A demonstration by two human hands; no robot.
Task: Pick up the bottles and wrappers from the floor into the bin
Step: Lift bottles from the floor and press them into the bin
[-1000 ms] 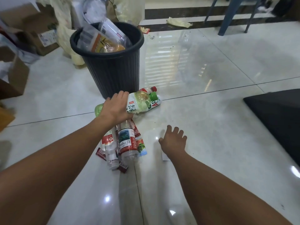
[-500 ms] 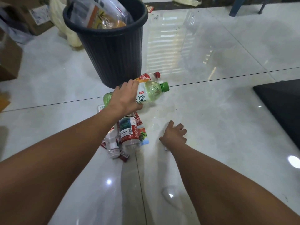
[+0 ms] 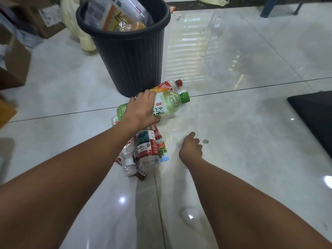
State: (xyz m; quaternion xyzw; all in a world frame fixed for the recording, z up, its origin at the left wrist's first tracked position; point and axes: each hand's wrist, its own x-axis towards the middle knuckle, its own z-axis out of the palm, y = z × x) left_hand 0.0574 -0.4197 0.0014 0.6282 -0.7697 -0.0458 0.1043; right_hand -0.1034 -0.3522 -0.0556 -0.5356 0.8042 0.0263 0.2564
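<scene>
My left hand (image 3: pixel 142 110) grips a green-capped tea bottle (image 3: pixel 170 103) around its middle, just in front of the black ribbed bin (image 3: pixel 133 56), which holds bottles and packets. Behind it a red-capped bottle (image 3: pixel 167 85) lies against the bin's base. Under my left wrist two clear bottles with red labels (image 3: pixel 146 146) lie on colourful wrappers (image 3: pixel 162 151), and a small red wrapper (image 3: pixel 141 175) lies at the near end. My right hand (image 3: pixel 191 149) is on the floor to their right, fingers curled over a white wrapper that is almost hidden.
A black mat (image 3: pixel 314 115) lies at the right edge. Cardboard boxes (image 3: pixel 14 63) stand at the left and a pale yellow bag (image 3: pixel 84 38) behind the bin. Blue chair legs (image 3: pixel 267 8) stand at the far right. A small grey scrap (image 3: pixel 205 141) lies beside my right hand.
My left hand closed round the green bottle and lifted its cap end. The fingers of my right hand, flat on the white wrapper before, curled in over it.
</scene>
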